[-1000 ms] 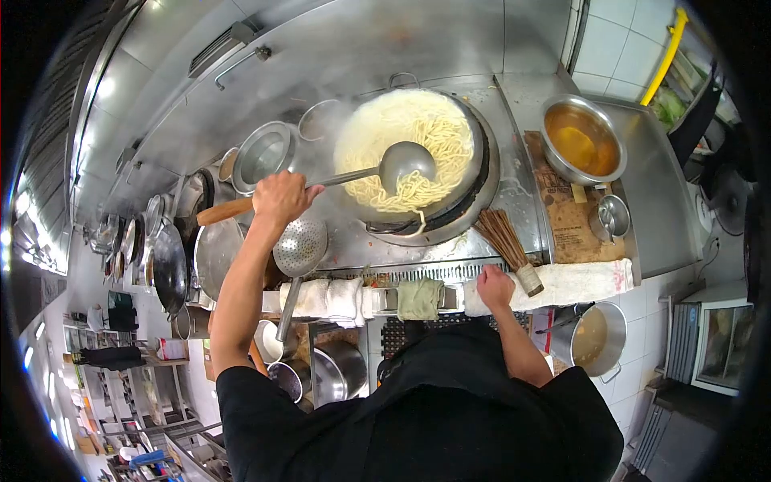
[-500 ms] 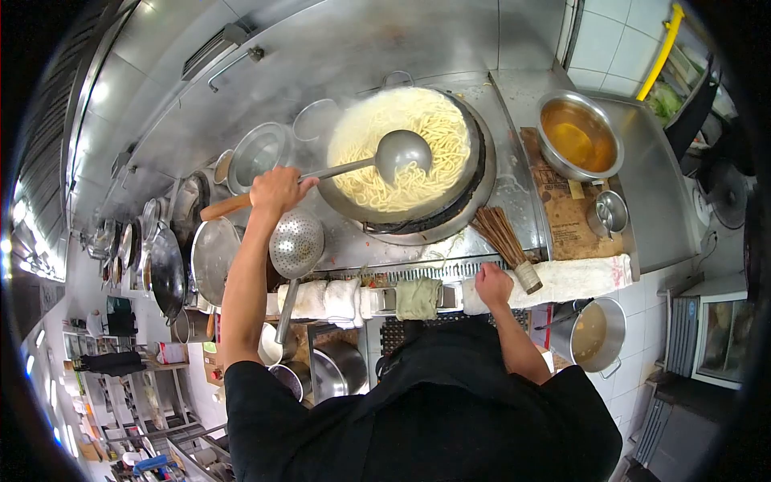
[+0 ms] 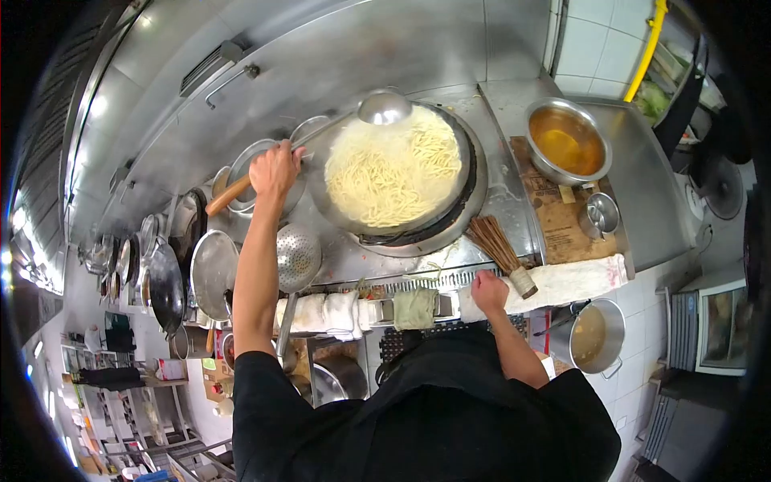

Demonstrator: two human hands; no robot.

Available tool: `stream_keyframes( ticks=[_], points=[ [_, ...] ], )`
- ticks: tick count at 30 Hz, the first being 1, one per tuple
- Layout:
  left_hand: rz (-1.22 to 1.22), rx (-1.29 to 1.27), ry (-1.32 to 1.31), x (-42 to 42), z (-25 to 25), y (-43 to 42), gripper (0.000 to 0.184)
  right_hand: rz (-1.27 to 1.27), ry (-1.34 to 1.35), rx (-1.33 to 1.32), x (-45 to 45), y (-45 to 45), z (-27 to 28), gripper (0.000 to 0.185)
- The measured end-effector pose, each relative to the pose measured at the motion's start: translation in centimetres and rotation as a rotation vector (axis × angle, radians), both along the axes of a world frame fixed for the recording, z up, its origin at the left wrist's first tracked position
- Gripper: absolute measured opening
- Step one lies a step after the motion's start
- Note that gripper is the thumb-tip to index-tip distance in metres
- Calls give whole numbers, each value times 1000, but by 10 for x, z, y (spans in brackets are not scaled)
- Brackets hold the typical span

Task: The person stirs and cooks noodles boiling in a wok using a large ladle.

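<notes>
My left hand [image 3: 275, 170] is wrapped round the handle of a large metal ladle [image 3: 385, 108] with a wooden grip. The ladle's bowl is over the far edge of the wok [image 3: 319, 183]. Thick pale noodles [image 3: 391, 169] fill the wok amid steam. My right hand [image 3: 488, 291] is closed in a fist, resting at the counter's front edge by a white folded cloth [image 3: 570, 279]. Just beside that fist lies a bamboo brush [image 3: 496, 243], its bound end on the cloth. A perforated skimmer [image 3: 299, 255] lies below my left forearm.
At right, a steel bowl of orange liquid [image 3: 566, 143] and a small metal cup [image 3: 599, 215] stand on cardboard [image 3: 554, 217]. A pot of cloudy liquid [image 3: 590, 336] is below the counter's right front. Several pans, including a dark wok [image 3: 166, 285], line the left side.
My left hand has moved the ladle up and away, from the middle of the noodles to the wok's far edge. My right hand stays in about the same place.
</notes>
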State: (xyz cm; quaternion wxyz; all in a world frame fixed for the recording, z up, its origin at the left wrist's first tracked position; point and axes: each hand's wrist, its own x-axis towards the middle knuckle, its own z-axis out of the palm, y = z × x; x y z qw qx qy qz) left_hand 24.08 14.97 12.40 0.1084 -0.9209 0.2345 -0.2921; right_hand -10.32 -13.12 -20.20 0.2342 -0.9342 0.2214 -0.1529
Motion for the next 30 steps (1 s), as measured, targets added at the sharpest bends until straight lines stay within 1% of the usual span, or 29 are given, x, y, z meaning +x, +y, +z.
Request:
stream_keyframes(
  ticks=[2,4,5,7,8,10,11,13,14,16,17,19,20,22,23,25,26,28,30],
  points=[
    [15,-10,5,18,-7,-9,40,-9,12,-1,0,-1,3,13],
    [123,-3,73,32,-14,-16,36,8,-3,19,-1,-1,4,12],
    [112,1,70,35,-15,-19,36,13,-3,19,-1,0,4,12],
    [213,79,202,41,-18,-22,38,10,19,15,-2,0,5,12],
    [209,80,198,42,-17,-24,38,14,41,4,-1,0,6,12],
    [272,233,409,43,-16,-28,48,13,34,11,0,-1,8,12],
    [272,234,407,40,-15,-28,48,19,32,18,-1,-1,7,12],
    [263,202,511,35,-15,-28,49,15,29,19,0,0,5,13],
    [264,203,511,37,-18,-23,49,12,30,20,0,0,4,13],
    [252,156,662,43,-26,-13,57,9,57,15,0,0,3,14],
    [251,157,661,48,-28,-9,57,5,83,10,1,0,4,14],
    [274,197,876,56,-33,1,65,4,85,14,1,0,4,15],
    [278,196,877,55,-41,11,65,4,87,18,1,0,5,15],
    [103,71,711,45,-54,31,65,2,82,17,2,-1,6,15],
    [105,75,712,41,-52,35,65,0,83,15,1,0,5,15],
    [175,0,879,33,-48,45,68,1,90,21,0,1,5,15],
    [185,-6,879,28,-46,50,68,3,95,22,2,0,4,15],
    [205,-118,865,19,-46,59,69,23,66,16,2,0,3,14],
    [231,-132,847,5,-35,63,68,-1,56,11,1,0,5,13]
  ],
)
